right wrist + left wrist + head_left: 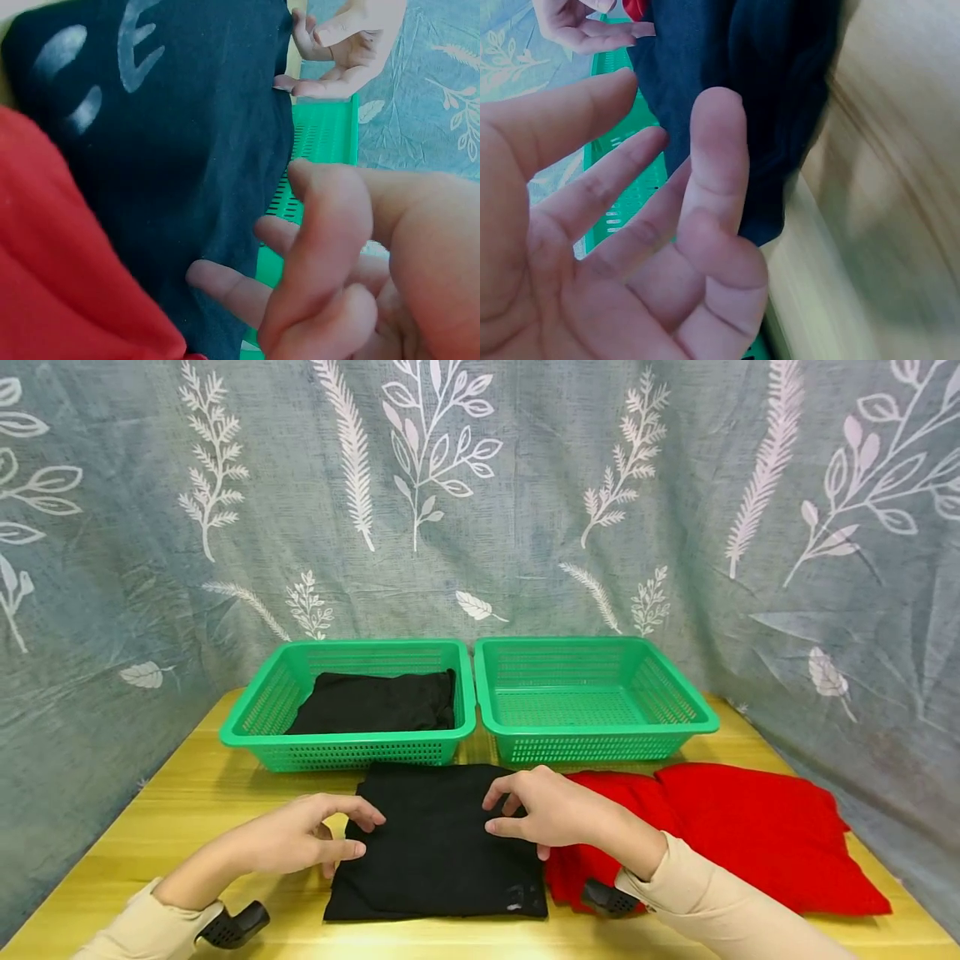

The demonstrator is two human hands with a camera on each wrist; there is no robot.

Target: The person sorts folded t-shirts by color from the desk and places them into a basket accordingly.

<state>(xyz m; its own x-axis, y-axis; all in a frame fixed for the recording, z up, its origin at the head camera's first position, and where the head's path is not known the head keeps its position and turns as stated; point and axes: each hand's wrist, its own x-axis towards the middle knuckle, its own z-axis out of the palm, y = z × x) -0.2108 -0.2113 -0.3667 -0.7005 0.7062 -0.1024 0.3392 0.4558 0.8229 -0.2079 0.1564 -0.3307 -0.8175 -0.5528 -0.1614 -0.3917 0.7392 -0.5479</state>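
Note:
A folded black cloth [442, 847] lies flat on the table, with pale printed marks near its front right corner. My left hand [307, 835] hovers at its left edge, fingers relaxed and thumb apart, holding nothing. Over the right edge is my right hand [547, 810], its fingers loosely bent and nothing between them. In the right wrist view, the printed marks on the black cloth [187, 150] show larger, and the left hand [349, 49] appears beyond it. Whether any fingertip touches the cloth I cannot tell.
Red cloth [750, 835] lies spread in a heap on the right, partly behind the right forearm. Two green plastic baskets stand at the back: the left basket [352, 739] contains a folded black cloth [375, 702]; the right basket [600, 729] shows its bare bottom. A patterned curtain [480, 527] hangs behind.

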